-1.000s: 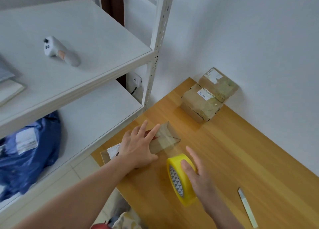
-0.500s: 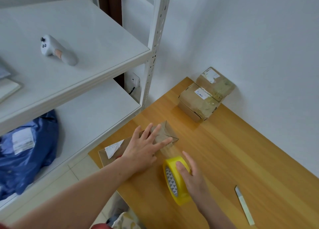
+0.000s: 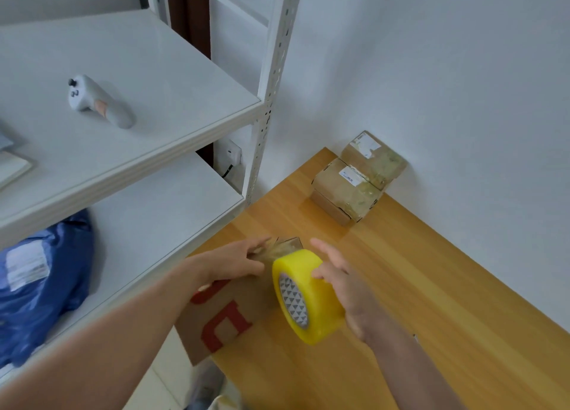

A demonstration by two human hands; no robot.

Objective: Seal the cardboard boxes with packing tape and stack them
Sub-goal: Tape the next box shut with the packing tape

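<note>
Two hands share the job: the left hand [image 3: 228,263], fingers flat, pins the brown cardboard box with red print [image 3: 228,320] so it cannot shift, while the right hand [image 3: 348,289] grips the yellow roll of packing tape [image 3: 308,298], probably to hold its clear strip [image 3: 282,247] taut. The box lies on the wooden surface [image 3: 431,286], well apart from the two stacked taped boxes [image 3: 354,184], with its long axis pointing roughly toward them.

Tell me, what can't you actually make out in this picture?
Head view only:
- Far end of the cardboard box: covered by the left hand and tape roll.
- Pulled tape strip: motion-blurred.
- Labels on the boxes by the wall: print too small.
- Blue bag: cut by left edge.
</note>
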